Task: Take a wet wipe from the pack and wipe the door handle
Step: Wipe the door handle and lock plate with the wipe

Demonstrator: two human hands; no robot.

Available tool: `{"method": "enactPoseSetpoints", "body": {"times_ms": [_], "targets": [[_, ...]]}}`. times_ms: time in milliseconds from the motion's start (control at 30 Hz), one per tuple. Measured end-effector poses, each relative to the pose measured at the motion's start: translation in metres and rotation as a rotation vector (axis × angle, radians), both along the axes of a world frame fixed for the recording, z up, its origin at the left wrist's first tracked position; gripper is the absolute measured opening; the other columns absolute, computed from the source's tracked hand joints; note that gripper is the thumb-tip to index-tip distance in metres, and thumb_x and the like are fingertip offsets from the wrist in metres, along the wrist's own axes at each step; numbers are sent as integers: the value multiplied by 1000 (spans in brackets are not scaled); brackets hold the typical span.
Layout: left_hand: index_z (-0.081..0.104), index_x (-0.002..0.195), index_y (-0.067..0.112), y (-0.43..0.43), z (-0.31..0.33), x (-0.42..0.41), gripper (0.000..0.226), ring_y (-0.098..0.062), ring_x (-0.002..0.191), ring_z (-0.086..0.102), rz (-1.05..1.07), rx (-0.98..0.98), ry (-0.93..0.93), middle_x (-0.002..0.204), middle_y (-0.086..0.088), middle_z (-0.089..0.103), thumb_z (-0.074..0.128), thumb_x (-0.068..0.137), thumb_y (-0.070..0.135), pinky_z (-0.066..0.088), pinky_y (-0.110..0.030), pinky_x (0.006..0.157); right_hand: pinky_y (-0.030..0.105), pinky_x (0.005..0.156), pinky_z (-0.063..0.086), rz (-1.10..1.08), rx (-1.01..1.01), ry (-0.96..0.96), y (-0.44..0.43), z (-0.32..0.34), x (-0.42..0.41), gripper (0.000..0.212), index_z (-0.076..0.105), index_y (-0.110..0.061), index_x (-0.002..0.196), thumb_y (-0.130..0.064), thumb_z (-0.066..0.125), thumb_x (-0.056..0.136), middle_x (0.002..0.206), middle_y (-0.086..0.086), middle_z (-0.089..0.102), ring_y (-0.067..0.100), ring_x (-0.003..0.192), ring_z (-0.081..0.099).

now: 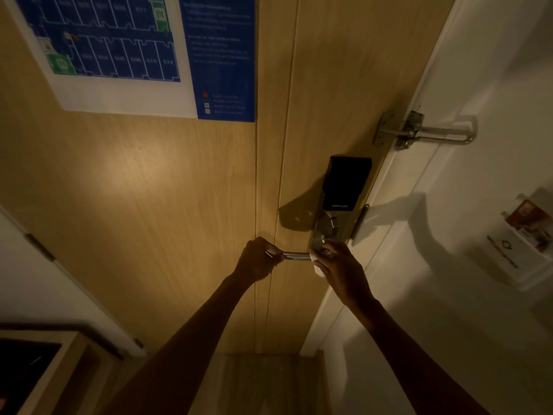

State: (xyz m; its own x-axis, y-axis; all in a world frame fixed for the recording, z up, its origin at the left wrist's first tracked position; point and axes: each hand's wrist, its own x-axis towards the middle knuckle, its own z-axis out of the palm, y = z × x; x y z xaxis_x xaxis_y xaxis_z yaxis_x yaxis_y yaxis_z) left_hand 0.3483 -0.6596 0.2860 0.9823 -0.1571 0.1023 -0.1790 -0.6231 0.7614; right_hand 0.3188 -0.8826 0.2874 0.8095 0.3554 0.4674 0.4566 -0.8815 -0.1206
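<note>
A silver lever door handle (296,256) sticks out leftward from the smart lock (344,196) on the wooden door (179,190). My left hand (258,260) grips the free end of the handle. My right hand (341,269) holds a white wet wipe (317,263) pressed around the handle's base by the lock plate. The wipe pack is out of sight.
A metal swing-bar door guard (425,130) sits above the lock on the white frame. A blue evacuation floor plan (134,52) hangs on the door. A card holder (526,238) is on the right wall. A dark cabinet (33,372) stands at lower left.
</note>
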Motion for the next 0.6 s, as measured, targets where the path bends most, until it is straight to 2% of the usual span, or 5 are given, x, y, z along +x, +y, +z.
{"method": "enactPoseSetpoints", "body": {"times_ms": [200,333,433,600], "targets": [[76,93,5,-1,2,0,14,-18,68,71,-6,5,9,85,-11,76,69,83,13,60,-28,64,24,70,59,59,-19,-28,27,-15,5,45,68,-13,110,-14,85,69,102,5,67,17,93,66],[75,94,5,-1,2,0,16,-20,69,72,4,11,19,86,-12,76,70,83,15,61,-32,66,28,76,59,55,-83,-85,8,-8,5,41,69,-16,109,-17,83,70,103,4,69,20,99,64],[76,93,5,-2,1,0,15,-19,68,72,20,10,15,85,-11,76,71,82,15,61,-35,64,30,73,60,36,-69,-116,-17,-8,5,47,71,-13,109,-11,87,64,108,8,70,23,98,65],[76,90,5,-2,0,0,14,-20,65,71,30,-4,37,81,-11,76,71,82,16,62,-38,64,30,81,57,67,-89,-143,6,-22,12,48,70,-12,110,-12,87,65,106,8,71,23,101,66]]}}
